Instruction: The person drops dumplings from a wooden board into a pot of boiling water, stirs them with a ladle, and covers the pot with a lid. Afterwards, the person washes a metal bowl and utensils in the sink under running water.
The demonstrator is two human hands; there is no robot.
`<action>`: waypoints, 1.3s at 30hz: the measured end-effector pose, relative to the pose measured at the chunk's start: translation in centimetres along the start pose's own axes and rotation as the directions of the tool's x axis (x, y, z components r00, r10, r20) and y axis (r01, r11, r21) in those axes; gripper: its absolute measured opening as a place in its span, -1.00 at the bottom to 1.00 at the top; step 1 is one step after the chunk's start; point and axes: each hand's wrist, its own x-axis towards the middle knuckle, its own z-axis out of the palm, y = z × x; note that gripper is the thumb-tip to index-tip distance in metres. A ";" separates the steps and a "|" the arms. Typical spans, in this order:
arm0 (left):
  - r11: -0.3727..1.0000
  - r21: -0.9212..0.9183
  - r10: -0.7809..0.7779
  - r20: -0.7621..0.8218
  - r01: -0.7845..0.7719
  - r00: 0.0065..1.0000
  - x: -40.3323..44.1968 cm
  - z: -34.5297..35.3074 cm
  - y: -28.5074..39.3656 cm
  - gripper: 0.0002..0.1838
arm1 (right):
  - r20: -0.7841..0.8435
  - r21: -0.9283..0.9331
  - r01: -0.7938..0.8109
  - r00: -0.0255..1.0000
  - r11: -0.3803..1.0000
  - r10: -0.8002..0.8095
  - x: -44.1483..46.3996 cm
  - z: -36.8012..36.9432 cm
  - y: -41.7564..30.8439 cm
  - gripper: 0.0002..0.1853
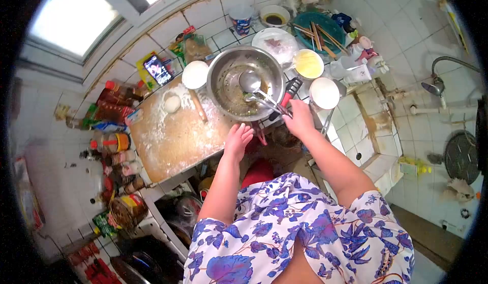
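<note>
Right hand [299, 119] grips ladle [249, 82] in bowl [217, 69], left hand [239, 140] empty, fingers loose. Mix [235, 95] looks stirred; dough ball [173, 103] left of bowl, unrolled.

Counts, tabletop [216, 39]: 5 bowls: 1 steel mixing bowl [216, 88], 1 yellow-filled bowl [322, 69], 1 dark-liquid bowl [275, 10], 2 white bowls [195, 85], one on either side of the steel one. Metal serving utensils: 2 visible, of which 1 ladle [249, 82]. 1 wooden board [168, 147], 1 rolling pin [198, 106], 1 dough ball [173, 103]. 1 smartphone [157, 69]. 1 white plate [261, 40]. 1 teal basin [328, 22]; chopsticks [316, 36] several, overlapping, can't get an exact number. Left-side bottles [113, 143]: 5+, overlapping, no firm total. 1 spray head [434, 87] at right. Window panes [71, 20]: 2.
</note>
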 end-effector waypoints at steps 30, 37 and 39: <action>0.959 0.266 -0.105 0.014 0.097 0.994 -5.0 8.4 1.5 -0.67 | 0.212 0.489 -0.295 0.953 0.821 0.216 -8.5 -8.4 -0.5 -0.54; 0.874 0.382 -0.373 0.132 0.301 0.918 -2.8 12.7 -4.7 -0.77 | 0.268 0.545 -0.415 0.910 0.728 0.318 -14.2 -11.0 5.2 -0.58; 0.841 0.408 -0.429 0.102 0.355 0.898 -1.2 13.1 -6.5 -0.80 | 0.295 0.417 -0.449 0.889 0.790 0.350 -14.6 -11.3 7.7 -0.60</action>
